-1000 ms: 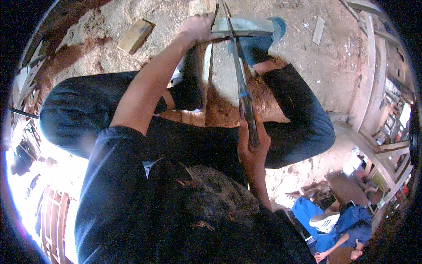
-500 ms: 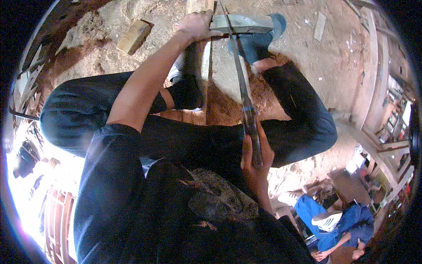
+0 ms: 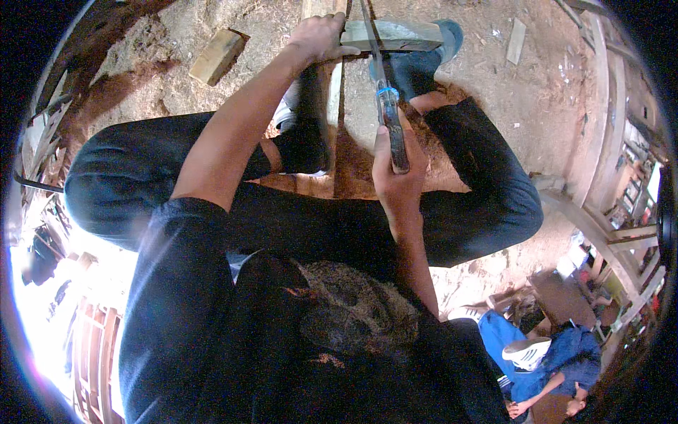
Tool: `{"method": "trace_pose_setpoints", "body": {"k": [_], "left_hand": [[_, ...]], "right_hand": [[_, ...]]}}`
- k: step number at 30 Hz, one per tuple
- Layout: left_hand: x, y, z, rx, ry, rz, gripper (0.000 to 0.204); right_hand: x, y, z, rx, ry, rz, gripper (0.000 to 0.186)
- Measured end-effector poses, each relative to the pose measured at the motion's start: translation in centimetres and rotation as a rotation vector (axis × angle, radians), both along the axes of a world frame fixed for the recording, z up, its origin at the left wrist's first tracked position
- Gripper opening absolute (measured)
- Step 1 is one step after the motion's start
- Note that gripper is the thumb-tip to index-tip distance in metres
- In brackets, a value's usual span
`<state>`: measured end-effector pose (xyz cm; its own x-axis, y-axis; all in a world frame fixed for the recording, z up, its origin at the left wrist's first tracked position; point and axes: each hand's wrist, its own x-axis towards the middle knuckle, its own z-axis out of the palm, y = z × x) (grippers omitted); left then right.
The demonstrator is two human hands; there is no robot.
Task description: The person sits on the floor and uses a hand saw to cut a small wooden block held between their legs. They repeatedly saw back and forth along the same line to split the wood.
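A short squared wooden block (image 3: 409,37) lies across a longer upright-running timber (image 3: 334,92) at the top of the view. My left hand (image 3: 318,38) is closed over the block's left end, thumb along its near edge. My right hand (image 3: 399,161) is wrapped round the dark handle of a handsaw (image 3: 379,69), which has a blue band near the blade. The narrow blade points away from me and crosses the block just right of my left hand. My foot in a blue-grey sandal (image 3: 413,74) is against the block's right part.
A loose wood block (image 3: 217,56) lies on the dusty ground at the far left, a thin offcut (image 3: 516,41) at the far right. Wooden frames (image 3: 600,113) line the right side. Another person in blue trousers (image 3: 526,364) sits at the lower right.
My right hand has pushed the handsaw forward, away from my body, so the handle is now much nearer the block. My left hand stays on the block.
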<state>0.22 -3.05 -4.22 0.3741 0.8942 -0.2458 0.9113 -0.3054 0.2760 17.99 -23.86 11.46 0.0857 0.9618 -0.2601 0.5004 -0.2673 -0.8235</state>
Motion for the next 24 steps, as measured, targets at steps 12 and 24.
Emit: {"method": "trace_pose_setpoints", "body": {"k": [12, 24], "left_hand": [[-0.4, -0.1, 0.1, -0.026, -0.001, -0.025, 0.083], [-0.6, -0.3, 0.4, -0.063, -0.015, -0.033, 0.081]], "right_hand": [[-0.8, 4.0, -3.6, 0.279, -0.090, 0.048, 0.028], [-0.9, 4.8, -3.4, 0.207, -0.078, 0.086, 0.035]]}}
